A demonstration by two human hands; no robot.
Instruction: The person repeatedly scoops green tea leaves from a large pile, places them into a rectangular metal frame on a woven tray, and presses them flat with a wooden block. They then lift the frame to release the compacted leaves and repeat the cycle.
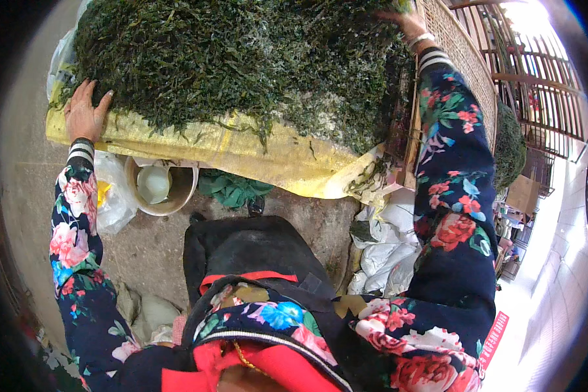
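A wide heap of dark green, shredded leafy strands (242, 59), like seaweed or limp leaves, is spread before me. It lies on a yellow woven plastic sheet (196, 145) whose near edge hangs down. At the heap's left side, my left hand (85, 114) rests with fingers apart, touching the leaves and the sheet's edge. My right hand (408, 26) reaches to the far right corner of the heap, beside a woven bamboo screen (460, 49). Its fingers look stretched out over the leaves, slightly blurred, with nothing visibly held.
Under the sheet's near edge stand a bucket (164, 208) with a pale container inside, a clear plastic bag (114, 196) and a green cloth bundle (235, 188). White sacks (389, 248) lie at the right. Slatted racks (536, 85) rise at the far right.
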